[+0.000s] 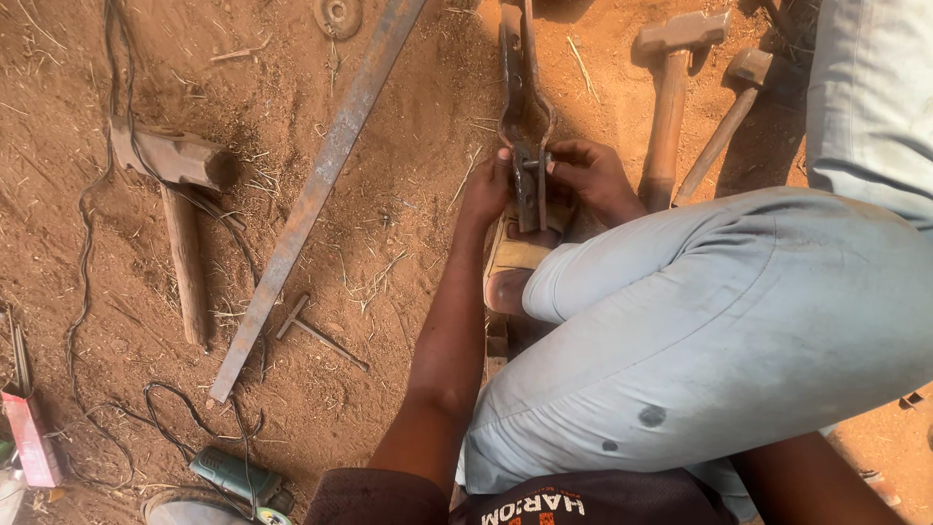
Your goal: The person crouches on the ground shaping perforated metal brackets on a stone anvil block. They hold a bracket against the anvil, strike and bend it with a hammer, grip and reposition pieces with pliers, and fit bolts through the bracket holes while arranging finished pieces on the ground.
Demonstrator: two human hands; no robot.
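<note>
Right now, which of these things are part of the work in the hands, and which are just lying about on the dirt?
In hand:
- left hand and right hand, each with a grip on the bent metal bracket
- small bolt through it

Lying about:
- sledgehammer
- two hammers
- long flat bar
- angle grinder
- black cable

Three wooden-handled hammers: one [170,194] at nine o'clock, two [673,87] [731,107] at one o'clock. One long flat steel bar [311,199], one bent metal bracket [525,107] at twelve o'clock. One angle grinder [238,478] at seven o'clock, one small T-shaped tool [309,326].
</note>
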